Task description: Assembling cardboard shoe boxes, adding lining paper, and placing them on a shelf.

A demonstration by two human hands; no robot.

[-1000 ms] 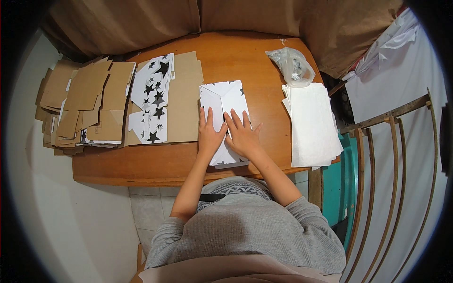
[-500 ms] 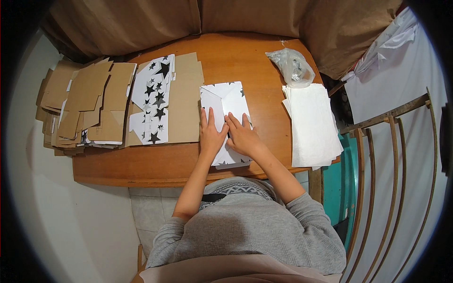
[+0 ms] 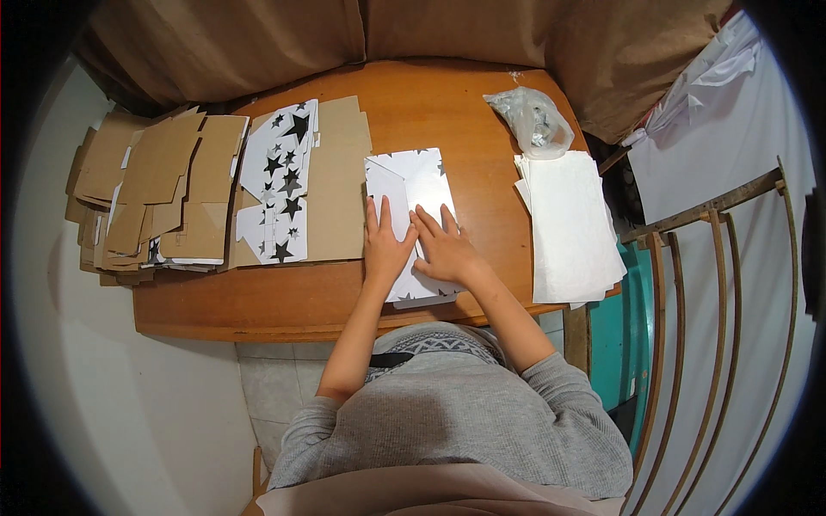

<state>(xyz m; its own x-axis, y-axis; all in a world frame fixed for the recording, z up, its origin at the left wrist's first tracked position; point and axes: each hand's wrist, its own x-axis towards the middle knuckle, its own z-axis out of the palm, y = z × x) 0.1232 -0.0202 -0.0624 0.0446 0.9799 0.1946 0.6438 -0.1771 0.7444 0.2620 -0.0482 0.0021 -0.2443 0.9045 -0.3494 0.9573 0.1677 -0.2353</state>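
Note:
A flat, folded white cardboard box with black stars along its edges lies lengthwise before me at the table's front edge. My left hand rests on its left panel, fingers stretched out and pointing away from me. Spread over the right panel is my right hand, its fingertips angled toward the middle seam and close to the left hand's fingers. Both palms face down, and neither hand grips anything. Parts of the panels are hidden under the hands.
Left of the box lies a star-printed cut-out sheet on brown cardboard. Beyond it, several flattened cardboard pieces are piled up. To the right are a stack of white paper and a clear plastic bag. Wooden slats stand beside the table.
The right hand has shifted slightly, its fingers and thumb spreading a little. The box's right panel now looks flatter and brighter. My left hand stays in place.

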